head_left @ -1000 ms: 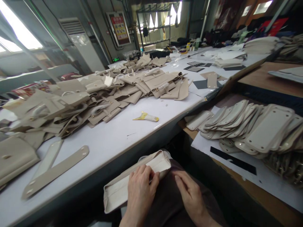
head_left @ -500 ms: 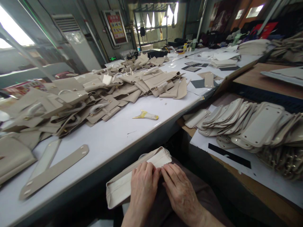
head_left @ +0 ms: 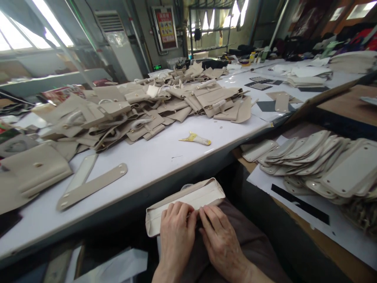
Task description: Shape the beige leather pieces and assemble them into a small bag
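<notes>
A cream folded leather bag piece [head_left: 188, 198] lies across my lap at the bottom middle, just below the white table's edge [head_left: 165, 173]. My left hand [head_left: 176, 232] rests on its near edge with the fingers curled down onto it. My right hand [head_left: 219, 239] lies beside the left, its fingertips pinching the same edge, so both hands meet at the middle of the piece. A dark brown cloth [head_left: 250, 243] covers my lap under the hands.
A big heap of beige bag parts [head_left: 141, 106] covers the table's far left. Two long beige strips [head_left: 91, 184] and a yellow-white glue tube [head_left: 196, 138] lie nearer. On the right a wooden bench holds a fanned stack of oblong base panels [head_left: 318, 161].
My right hand moved left from my lap to join the left hand on the piece's edge. The camera view shifted, so the piece now sits more to the right.
</notes>
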Demonstrator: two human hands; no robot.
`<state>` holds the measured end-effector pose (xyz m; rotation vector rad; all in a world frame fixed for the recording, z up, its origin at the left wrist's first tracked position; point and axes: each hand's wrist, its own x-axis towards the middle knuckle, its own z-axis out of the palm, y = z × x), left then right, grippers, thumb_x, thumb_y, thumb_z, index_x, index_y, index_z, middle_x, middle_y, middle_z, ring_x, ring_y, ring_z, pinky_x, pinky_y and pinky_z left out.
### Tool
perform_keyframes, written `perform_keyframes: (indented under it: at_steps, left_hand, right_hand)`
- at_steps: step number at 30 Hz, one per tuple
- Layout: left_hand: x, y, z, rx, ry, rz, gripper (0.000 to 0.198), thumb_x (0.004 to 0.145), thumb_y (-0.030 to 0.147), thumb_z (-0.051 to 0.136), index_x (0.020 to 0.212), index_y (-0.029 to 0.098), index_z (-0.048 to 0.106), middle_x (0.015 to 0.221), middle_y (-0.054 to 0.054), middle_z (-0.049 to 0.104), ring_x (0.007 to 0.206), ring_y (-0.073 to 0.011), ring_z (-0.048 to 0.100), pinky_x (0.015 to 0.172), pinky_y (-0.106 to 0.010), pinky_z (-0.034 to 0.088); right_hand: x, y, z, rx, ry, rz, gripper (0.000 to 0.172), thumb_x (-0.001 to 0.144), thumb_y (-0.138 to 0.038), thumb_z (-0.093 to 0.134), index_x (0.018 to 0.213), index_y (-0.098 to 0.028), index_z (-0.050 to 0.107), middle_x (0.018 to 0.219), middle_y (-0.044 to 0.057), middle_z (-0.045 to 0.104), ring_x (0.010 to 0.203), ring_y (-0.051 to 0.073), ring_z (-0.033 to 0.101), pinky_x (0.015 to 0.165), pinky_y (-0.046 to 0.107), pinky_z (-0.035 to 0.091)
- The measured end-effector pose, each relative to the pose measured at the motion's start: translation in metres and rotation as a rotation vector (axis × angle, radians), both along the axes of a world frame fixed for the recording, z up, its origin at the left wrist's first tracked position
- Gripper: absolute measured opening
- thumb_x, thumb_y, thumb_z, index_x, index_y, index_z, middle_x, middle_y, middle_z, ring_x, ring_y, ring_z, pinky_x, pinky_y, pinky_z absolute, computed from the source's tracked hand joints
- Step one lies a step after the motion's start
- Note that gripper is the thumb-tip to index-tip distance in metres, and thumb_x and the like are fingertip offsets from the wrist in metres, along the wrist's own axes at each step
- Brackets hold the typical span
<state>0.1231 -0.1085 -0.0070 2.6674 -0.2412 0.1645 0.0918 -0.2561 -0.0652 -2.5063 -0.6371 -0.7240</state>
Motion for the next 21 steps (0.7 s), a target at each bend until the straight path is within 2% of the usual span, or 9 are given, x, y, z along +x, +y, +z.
perform_keyframes:
  at_steps: [11,16,19,21]
  left_hand:
    - [-0.024,0.028,-0.004,-0.057,-0.117,0.205,0.016,0.094,0.023,0.056,0.079,0.023,0.061,0.083,-0.001,0.065,0.085,-0.0226,0.057,0.086,-0.043,0.035]
    - [-0.03,0.035,-0.007,-0.102,-0.179,0.27,0.012,0.093,0.022,0.057,0.082,0.023,0.062,0.093,-0.002,0.065,0.094,-0.0236,0.056,0.092,-0.045,0.034]
    - [-0.038,0.041,-0.016,-0.156,-0.267,0.322,0.009,0.093,0.024,0.057,0.087,0.024,0.064,0.106,-0.005,0.065,0.106,-0.0258,0.055,0.099,-0.047,0.035]
    - [-0.046,0.046,-0.029,-0.277,-0.336,0.402,0.008,0.093,0.029,0.059,0.096,0.024,0.064,0.117,-0.006,0.062,0.117,-0.0267,0.052,0.105,-0.048,0.036]
  right_hand:
    - [-0.002,0.03,-0.006,-0.011,-0.019,0.154,0.045,0.093,-0.01,0.05,0.137,-0.002,0.052,0.133,0.019,0.056,0.131,0.031,0.044,0.105,0.048,0.05]
    - [-0.002,0.04,-0.007,-0.004,-0.047,0.207,0.044,0.093,-0.01,0.048,0.136,-0.001,0.052,0.131,0.02,0.057,0.13,0.031,0.045,0.103,0.049,0.05]
    - [-0.001,0.047,-0.006,-0.006,-0.051,0.242,0.043,0.093,-0.01,0.048,0.135,-0.001,0.053,0.131,0.019,0.057,0.129,0.03,0.046,0.104,0.048,0.048]
    - [0.0,0.051,-0.004,-0.014,-0.056,0.271,0.043,0.094,-0.011,0.047,0.136,-0.002,0.053,0.132,0.018,0.056,0.13,0.03,0.045,0.106,0.047,0.046]
